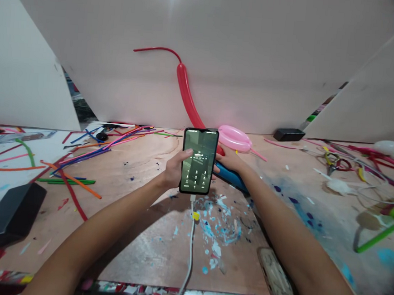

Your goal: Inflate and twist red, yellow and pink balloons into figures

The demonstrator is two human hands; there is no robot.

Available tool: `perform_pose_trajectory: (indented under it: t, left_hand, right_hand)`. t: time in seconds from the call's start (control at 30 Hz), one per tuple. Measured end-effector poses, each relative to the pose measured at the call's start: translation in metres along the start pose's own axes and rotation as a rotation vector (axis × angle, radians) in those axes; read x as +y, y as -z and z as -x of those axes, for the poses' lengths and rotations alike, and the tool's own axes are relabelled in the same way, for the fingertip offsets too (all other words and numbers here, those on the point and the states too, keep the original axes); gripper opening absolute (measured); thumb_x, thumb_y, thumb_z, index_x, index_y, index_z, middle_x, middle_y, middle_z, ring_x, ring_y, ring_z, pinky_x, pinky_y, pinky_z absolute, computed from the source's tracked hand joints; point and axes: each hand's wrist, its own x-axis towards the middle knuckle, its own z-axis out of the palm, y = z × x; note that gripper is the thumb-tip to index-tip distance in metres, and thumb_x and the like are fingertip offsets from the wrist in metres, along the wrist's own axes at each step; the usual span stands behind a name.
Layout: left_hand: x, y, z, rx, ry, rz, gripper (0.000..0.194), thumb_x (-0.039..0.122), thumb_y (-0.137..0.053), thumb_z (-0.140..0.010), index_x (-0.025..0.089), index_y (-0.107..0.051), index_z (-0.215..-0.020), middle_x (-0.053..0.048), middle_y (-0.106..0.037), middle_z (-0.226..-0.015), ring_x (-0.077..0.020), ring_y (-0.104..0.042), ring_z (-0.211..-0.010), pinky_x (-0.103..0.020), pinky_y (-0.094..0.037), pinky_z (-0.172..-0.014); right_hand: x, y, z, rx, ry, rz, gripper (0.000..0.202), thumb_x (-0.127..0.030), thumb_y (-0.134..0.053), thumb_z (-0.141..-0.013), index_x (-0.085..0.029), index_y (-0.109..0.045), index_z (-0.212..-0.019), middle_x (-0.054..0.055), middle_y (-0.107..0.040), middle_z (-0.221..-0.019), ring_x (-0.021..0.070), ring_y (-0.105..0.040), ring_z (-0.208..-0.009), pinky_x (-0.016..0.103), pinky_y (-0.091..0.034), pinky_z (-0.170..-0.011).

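Observation:
My left hand (175, 167) is closed round the left side of a black phone (198, 166), its thumb over the edge of the lit screen, which shows a number keypad. A white cable (191, 242) runs down from the phone's lower end. Behind the phone's right side, my right hand (229, 162) is closed at a red balloon (189, 97) and a blue pump-like tube (230, 176); its fingers are partly hidden. The red balloon rises up and left, with a thin uninflated tail. A pink balloon (235, 138) lies just behind my right hand.
Loose long balloons (108, 152) lie scattered at the left, near a black box (16, 213). Scissors (334, 165), white cables and a green balloon (384, 230) are at the right. Another phone (277, 276) lies near the front edge. White panels (225, 54) stand behind.

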Motion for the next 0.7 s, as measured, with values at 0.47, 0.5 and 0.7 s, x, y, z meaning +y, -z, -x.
perform_pose_trajectory:
  t: [0.47, 0.5, 0.7]
  left_hand:
    - [0.003, 0.004, -0.001, -0.047, -0.072, -0.037, 0.069, 0.060, -0.047, -0.076, 0.005, -0.060, -0.115, -0.020, -0.071, -0.097, -0.0348, -0.070, -0.090, -0.046, -0.054, -0.079]
    - [0.003, 0.005, -0.002, -0.060, -0.078, -0.025, 0.069, 0.060, -0.048, -0.076, 0.004, -0.060, -0.115, -0.020, -0.071, -0.097, -0.0343, -0.070, -0.088, -0.045, -0.054, -0.079]
    - [0.002, 0.011, -0.007, -0.076, -0.081, 0.095, 0.068, 0.058, -0.045, -0.078, 0.003, -0.059, -0.115, -0.021, -0.072, -0.095, -0.0322, -0.071, -0.081, -0.044, -0.054, -0.076]
  right_hand:
    - [-0.009, 0.004, 0.003, 0.000, -0.040, 0.026, 0.042, -0.040, -0.064, -0.080, -0.018, -0.062, -0.116, 0.011, -0.068, -0.116, 0.0302, -0.062, -0.109, 0.047, -0.046, -0.098]
    - [-0.009, 0.004, 0.003, 0.001, -0.038, 0.026, 0.043, -0.040, -0.064, -0.080, -0.018, -0.062, -0.116, 0.011, -0.068, -0.117, 0.0305, -0.062, -0.110, 0.047, -0.046, -0.098]
    - [-0.012, 0.005, 0.005, -0.035, 0.026, -0.051, 0.044, -0.044, -0.062, -0.083, -0.020, -0.062, -0.120, 0.009, -0.071, -0.113, 0.0321, -0.064, -0.108, 0.047, -0.049, -0.096]
